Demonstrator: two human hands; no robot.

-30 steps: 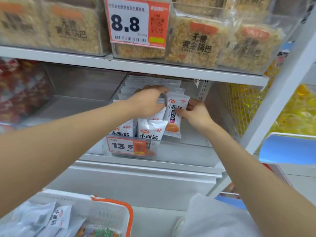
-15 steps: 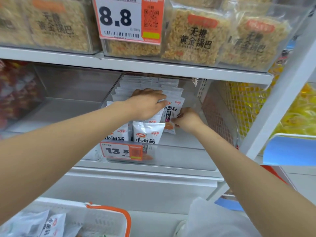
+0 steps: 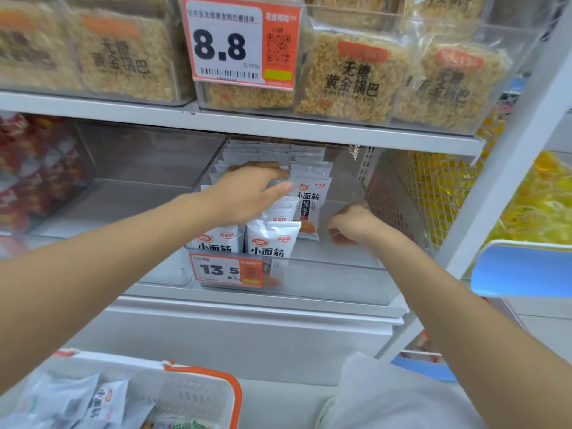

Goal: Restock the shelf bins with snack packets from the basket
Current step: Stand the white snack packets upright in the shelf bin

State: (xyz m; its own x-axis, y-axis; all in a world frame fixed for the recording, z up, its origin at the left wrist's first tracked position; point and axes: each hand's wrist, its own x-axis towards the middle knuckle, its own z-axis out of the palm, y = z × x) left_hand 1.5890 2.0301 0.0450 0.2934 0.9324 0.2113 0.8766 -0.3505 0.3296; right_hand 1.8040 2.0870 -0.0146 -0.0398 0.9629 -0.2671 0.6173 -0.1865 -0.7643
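A clear shelf bin [image 3: 340, 283] with a 13.5 price tag [image 3: 226, 270] holds a row of upright white snack packets [image 3: 269, 243]. My left hand [image 3: 250, 193] lies on top of the row, fingers stretched over the packet tops and thumb in front. One packet [image 3: 309, 205] stands at the row's right side. My right hand [image 3: 353, 224] is inside the bin's bare right part, apart from that packet, fingers loosely curled and holding nothing. At the bottom left, the white basket with an orange rim [image 3: 236, 394] holds more packets [image 3: 105, 400].
The shelf above carries bins of rice-crust packs [image 3: 349, 75] and an 8.8 price tag [image 3: 241, 41]. A clear bin [image 3: 130, 199] sits left of mine, with red packets [image 3: 28, 171] further left. A mesh divider [image 3: 433, 187], yellow sweets [image 3: 535, 205] and a white post [image 3: 507, 168] stand on the right.
My right hand has let go of the right-hand packet and drawn back to the right. The packet now stands in the row. My left hand stays on the packet tops.
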